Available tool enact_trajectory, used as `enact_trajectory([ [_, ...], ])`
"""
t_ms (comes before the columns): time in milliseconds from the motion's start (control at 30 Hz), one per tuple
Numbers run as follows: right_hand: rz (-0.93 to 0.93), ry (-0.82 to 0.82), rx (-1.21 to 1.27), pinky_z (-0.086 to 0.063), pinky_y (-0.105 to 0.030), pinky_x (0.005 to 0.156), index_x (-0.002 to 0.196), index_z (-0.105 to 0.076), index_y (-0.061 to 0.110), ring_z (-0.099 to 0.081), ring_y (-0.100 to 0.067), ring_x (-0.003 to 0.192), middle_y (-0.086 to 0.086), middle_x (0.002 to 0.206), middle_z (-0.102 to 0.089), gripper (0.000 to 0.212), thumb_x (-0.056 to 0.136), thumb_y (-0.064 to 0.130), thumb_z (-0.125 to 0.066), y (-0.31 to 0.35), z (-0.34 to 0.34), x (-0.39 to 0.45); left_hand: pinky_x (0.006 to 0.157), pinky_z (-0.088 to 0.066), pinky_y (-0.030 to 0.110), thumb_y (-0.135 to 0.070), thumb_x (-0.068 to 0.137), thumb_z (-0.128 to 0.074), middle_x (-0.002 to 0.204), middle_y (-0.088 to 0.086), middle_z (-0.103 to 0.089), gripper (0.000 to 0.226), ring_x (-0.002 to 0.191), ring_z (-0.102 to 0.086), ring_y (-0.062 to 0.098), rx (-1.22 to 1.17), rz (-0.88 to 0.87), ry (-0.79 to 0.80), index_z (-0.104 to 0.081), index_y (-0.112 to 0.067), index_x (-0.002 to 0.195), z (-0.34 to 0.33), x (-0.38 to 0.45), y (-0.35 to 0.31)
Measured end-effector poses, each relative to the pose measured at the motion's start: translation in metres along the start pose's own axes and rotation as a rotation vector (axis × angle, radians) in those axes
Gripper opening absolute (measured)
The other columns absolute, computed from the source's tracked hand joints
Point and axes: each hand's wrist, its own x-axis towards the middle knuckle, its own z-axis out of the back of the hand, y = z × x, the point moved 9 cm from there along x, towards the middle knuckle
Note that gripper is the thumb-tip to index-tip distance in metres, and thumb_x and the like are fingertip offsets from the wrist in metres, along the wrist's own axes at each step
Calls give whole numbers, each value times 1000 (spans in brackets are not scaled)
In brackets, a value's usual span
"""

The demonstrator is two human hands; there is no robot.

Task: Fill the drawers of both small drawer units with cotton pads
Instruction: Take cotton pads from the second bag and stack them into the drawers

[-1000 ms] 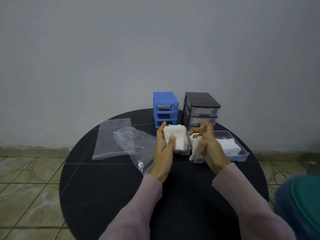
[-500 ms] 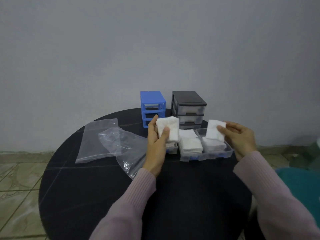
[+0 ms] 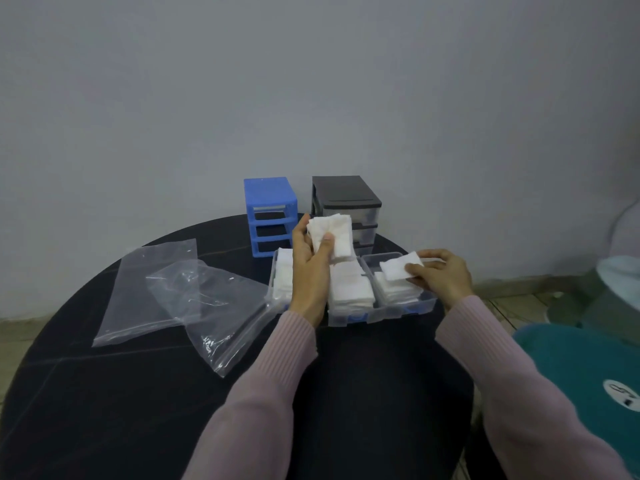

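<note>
The left hand (image 3: 310, 268) is raised, its grip closed with thumb pressing a stack of cotton pads (image 3: 331, 237). The right hand (image 3: 441, 277) pinches one pad (image 3: 398, 268) over the rightmost drawer (image 3: 405, 292). Three clear drawers sit on the tabletop (image 3: 138, 393), near two drawer units: blue unit (image 3: 270, 209), black unit (image 3: 346, 199). Two plastic bags (image 3: 180, 289) lie left.

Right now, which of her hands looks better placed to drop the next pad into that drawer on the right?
Probably the right hand. It already pinches a single cotton pad just above the rightmost clear drawer. The left hand grips a stack of pads further left, over the other drawers.
</note>
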Motion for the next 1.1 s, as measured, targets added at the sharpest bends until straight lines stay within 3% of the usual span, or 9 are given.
enact_trajectory([
  [133, 38, 43, -116, -52, -26, 67, 104, -57, 8, -60, -20, 81, -9, 96, -62, 31, 78, 1, -71, 1, -5, 1, 62, -49, 9, -8, 98, -42, 124, -2, -48, 48, 89, -55, -1, 24, -5, 15, -29, -20, 142, -4, 3, 7],
  [267, 86, 18, -169, -53, -33, 78, 102, -54, 11, -62, -27, 95, -12, 103, -64, 32, 77, 3, -72, 3, -7, 1, 62, -49, 10, -9, 98, -43, 125, -1, -48, 47, 89, -55, 0, 34, -6, 35, -29, -20, 142, -8, 1, 8],
  [433, 168, -48, -266, -52, -31, 82, 102, -52, 10, -58, -21, 89, -8, 95, -60, 36, 75, 1, -73, 9, -5, -4, 60, -49, 9, -9, 98, -43, 122, -3, -47, 48, 88, -55, 1, 54, -2, 43, -29, -18, 143, -11, -1, 9],
  [567, 336, -135, -395, -42, -26, 82, 108, -49, 11, -48, -15, 95, -2, 102, -50, 45, 72, 6, -75, 19, -4, -10, 60, -48, 9, -10, 98, -43, 123, -3, -47, 49, 89, -54, 0, 83, -7, 54, -28, -20, 143, -14, -2, 8],
  [633, 474, -177, -480, -39, -26, 84, 105, -51, 15, -45, -13, 101, 3, 105, -46, 35, 76, 11, -72, 27, -5, -18, 61, -49, 9, -10, 98, -43, 123, -3, -46, 49, 88, -54, 0, 89, -5, 61, -28, -20, 144, -14, -3, 8],
  [733, 608, -14, -553, -41, -26, 88, 89, -56, 20, -48, -11, 99, 6, 101, -51, 17, 81, 8, -65, 31, -26, -26, 64, -50, 10, -9, 98, -43, 122, -5, -46, 49, 89, -54, 0, 89, -1, 65, -27, -20, 143, -15, -4, 8],
  [867, 559, 111, -668, -36, -20, 84, 86, -61, 17, -50, -11, 95, 4, 98, -54, 12, 83, 5, -63, 19, -39, -25, 65, -51, 12, -9, 97, -44, 115, -8, -47, 49, 88, -54, 2, 70, 25, 73, -28, -21, 142, -16, -5, 8],
  [1000, 592, 77, -483, -40, -39, 98, 91, -60, 19, -51, -4, 89, 6, 98, -58, 8, 92, 18, -53, 25, -31, -33, 84, -52, 30, -18, 96, -48, 109, -12, -52, 47, 95, -56, 10, 30, 75, 84, -31, -24, 140, -19, -7, 11],
  [1100, 467, 268, -87, -39, -32, 100, 118, -54, 22, -52, -10, 111, 4, 120, -58, 42, 88, 45, -36, 32, -42, -41, 93, -49, 33, -29, 96, -47, 125, -2, -52, 47, 105, -55, 12, 81, 66, 95, -33, -22, 141, -21, -9, 11],
])
